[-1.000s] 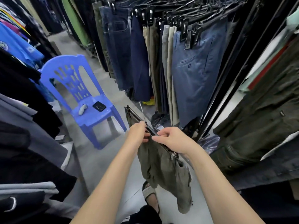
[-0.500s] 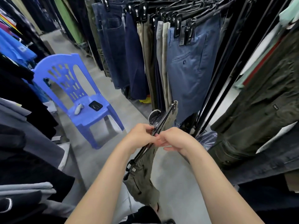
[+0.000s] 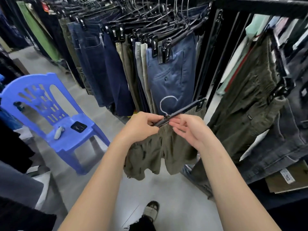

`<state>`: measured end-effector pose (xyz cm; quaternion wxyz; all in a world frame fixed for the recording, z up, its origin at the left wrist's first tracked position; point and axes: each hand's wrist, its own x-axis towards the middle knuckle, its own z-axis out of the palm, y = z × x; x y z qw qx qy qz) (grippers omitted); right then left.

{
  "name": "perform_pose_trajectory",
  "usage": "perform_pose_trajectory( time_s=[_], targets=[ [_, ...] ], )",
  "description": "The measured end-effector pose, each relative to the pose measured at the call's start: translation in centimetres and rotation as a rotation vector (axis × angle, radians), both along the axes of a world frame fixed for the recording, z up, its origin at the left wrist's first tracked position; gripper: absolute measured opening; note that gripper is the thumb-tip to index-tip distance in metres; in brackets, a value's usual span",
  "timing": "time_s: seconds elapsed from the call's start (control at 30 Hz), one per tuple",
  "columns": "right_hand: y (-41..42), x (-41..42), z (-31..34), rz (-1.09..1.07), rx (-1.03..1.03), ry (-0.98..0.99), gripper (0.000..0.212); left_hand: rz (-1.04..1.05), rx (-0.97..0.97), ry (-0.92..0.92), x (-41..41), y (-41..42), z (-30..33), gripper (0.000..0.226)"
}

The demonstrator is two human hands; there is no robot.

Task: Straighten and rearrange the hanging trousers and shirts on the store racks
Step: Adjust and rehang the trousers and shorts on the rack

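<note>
**Olive trousers held on clip hanger in front of trouser rack**

The left hand [image 3: 141, 126] grips the near end of a black clip hanger [image 3: 180, 112], fingers curled round the bar. The right hand [image 3: 188, 129] sits just beside it on the bar; its fingers are extended and only lightly bent, touching the hanger and the waistband below. The hanger is tilted, its far end higher and to the right, with its metal hook [image 3: 167, 104] standing up from the middle.

A pair of olive trousers [image 3: 160, 154] hangs from this hanger, bunched and creased, clear of the grey floor [image 3: 175, 205]. It is held in the aisle, in front of and below the rack.

Behind it, the rack of hanging trousers [image 3: 126, 52] carries denim, navy, khaki and blue pairs on like hangers. The blue trousers [image 3: 168, 75] hang directly behind the hook.

To the left stands a blue plastic chair [image 3: 50, 112]; a small black object [image 3: 78, 126] and a pale object [image 3: 58, 132] lie on its seat. Dark olive garments [image 3: 250, 104] hang at right.
</note>
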<state>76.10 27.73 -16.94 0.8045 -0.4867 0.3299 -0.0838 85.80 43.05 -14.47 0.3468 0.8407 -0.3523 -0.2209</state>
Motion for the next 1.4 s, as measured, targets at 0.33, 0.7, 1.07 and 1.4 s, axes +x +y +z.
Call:
perform_pose_trajectory(
  time_s=[0.33, 0.7, 1.07, 1.4],
  targets=[
    [-6.2, 2.1, 6.3, -0.36, -0.021, -0.28, 0.057, -0.215, -0.1, -0.335, 3.4, -7.9, 6.7, 0.041],
    [-11.7, 3.7, 15.3, -0.516, -0.244, -0.467, 0.052, -0.34, -0.188, -0.369, 6.2, -18.3, 16.2, 0.041],
    [-14.0, 6.7, 13.9, -0.495, -0.237, -0.392, 0.047, -0.252, -0.243, -0.158, 7.3, -22.1, 13.2, 0.042],
    [-12.5, 8.6, 14.4, -0.444, -0.489, -0.22, 0.063, -0.207, -0.339, -0.063, 9.6, -22.1, 11.7, 0.038]
  ],
)
